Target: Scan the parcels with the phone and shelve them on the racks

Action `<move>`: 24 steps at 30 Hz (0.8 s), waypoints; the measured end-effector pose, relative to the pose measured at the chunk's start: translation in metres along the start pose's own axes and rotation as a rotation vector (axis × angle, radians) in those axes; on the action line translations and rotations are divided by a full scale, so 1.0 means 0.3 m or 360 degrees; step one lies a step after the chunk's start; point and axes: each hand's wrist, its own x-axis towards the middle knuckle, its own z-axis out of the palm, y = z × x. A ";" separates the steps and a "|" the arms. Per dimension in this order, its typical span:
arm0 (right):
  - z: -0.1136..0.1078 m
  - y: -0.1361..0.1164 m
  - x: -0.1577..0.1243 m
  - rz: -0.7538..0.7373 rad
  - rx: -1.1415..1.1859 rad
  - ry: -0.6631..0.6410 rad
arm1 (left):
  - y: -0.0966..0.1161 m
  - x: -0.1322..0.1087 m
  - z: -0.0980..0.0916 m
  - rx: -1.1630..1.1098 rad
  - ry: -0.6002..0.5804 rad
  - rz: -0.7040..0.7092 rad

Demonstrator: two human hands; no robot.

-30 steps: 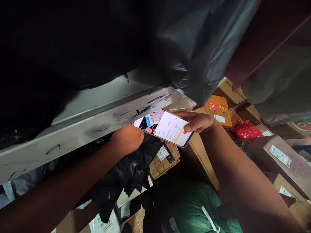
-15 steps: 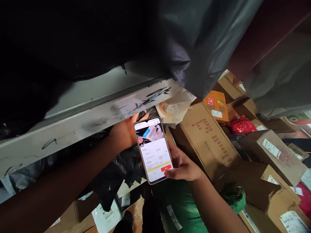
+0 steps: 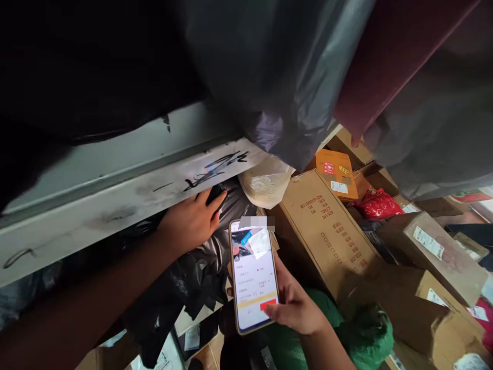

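Note:
My right hand (image 3: 296, 303) is wrapped round a phone (image 3: 254, 288), held upright with its lit screen facing me. The thumb lies over a red button low on the screen. Its upper part displays a camera picture of a label on black plastic. Beneath the shelf edge, my left hand (image 3: 192, 221) is at a black plastic parcel bag (image 3: 234, 203), with dark plastic between its bent fingers. Part of its grip is hidden. More crumpled black plastic (image 3: 192, 277) hangs below the left wrist.
A white shelf beam (image 3: 154, 190) with black handwriting crosses above my left arm. Dark bags (image 3: 269, 67) overhang it. To the right are a large carton (image 3: 327, 226), an orange parcel (image 3: 337, 172), a red heart-patterned bag (image 3: 377, 203) and several boxes. A green sack (image 3: 365, 334) lies below.
The phone and my right hand have moved down and slightly right. My left hand, partly behind the phone before, now shows on the black bag. The view has shifted somewhat.

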 end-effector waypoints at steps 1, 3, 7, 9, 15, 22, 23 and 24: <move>-0.011 0.010 -0.012 0.0012 0.0032 0.0016 | 0.001 0.003 0.003 0.0013 0.0008 0.0010; -0.037 0.027 -0.033 0.0035 0.0068 0.0033 | 0.002 0.009 0.009 0.0035 0.0012 0.0026; -0.087 0.052 -0.059 0.0067 0.0064 0.0097 | 0.005 0.018 0.023 0.0069 0.0001 0.0042; -0.104 0.060 -0.067 0.0081 0.0052 0.0129 | 0.007 0.021 0.030 0.0090 0.0003 0.0056; -0.107 0.089 -0.077 0.0151 0.0029 0.0180 | 0.006 0.023 0.037 0.0130 0.0028 0.0096; -0.084 0.121 -0.081 0.0229 0.0070 0.0223 | 0.005 0.020 0.019 -0.0028 -0.0038 -0.0022; -0.082 0.125 -0.081 0.0231 0.0071 0.0225 | 0.005 0.020 0.017 -0.0045 -0.0048 -0.0034; -0.080 0.128 -0.081 0.0230 0.0073 0.0227 | 0.006 0.019 0.015 -0.0053 -0.0058 -0.0041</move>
